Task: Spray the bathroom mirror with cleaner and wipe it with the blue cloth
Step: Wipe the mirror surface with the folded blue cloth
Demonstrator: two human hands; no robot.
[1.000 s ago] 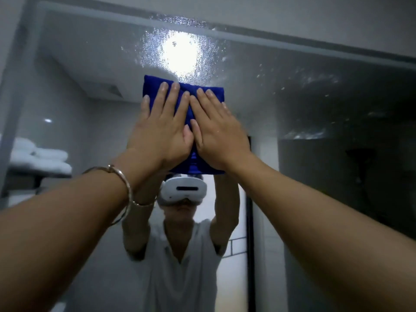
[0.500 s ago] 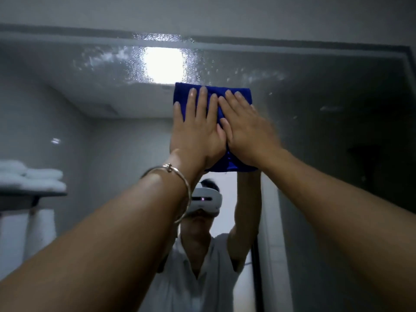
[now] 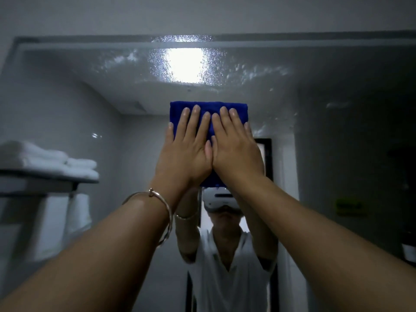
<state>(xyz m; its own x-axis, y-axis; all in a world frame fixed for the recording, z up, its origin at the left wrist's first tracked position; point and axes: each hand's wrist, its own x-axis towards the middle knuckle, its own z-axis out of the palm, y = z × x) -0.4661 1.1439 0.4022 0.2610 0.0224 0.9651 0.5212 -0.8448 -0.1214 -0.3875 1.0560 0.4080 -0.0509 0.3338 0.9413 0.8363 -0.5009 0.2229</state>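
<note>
1. The mirror (image 3: 337, 131): spray droplets (image 3: 254, 72) sit above my fingers (image 3: 195, 118); left there, I judge they'll run and dry streaky.
2. The blue cloth (image 3: 208, 106): pressed flat beneath my fingers.
3. My left hand (image 3: 186, 154) and right hand (image 3: 236, 152): fingers straight, gripping nothing, so the cloth could slip.

No legible text, brand or number in view; only candidate is a green tag-like patch (image 3: 350, 207) reflected at the right of the mirror (image 3: 67, 97), too blurred to read.
</note>
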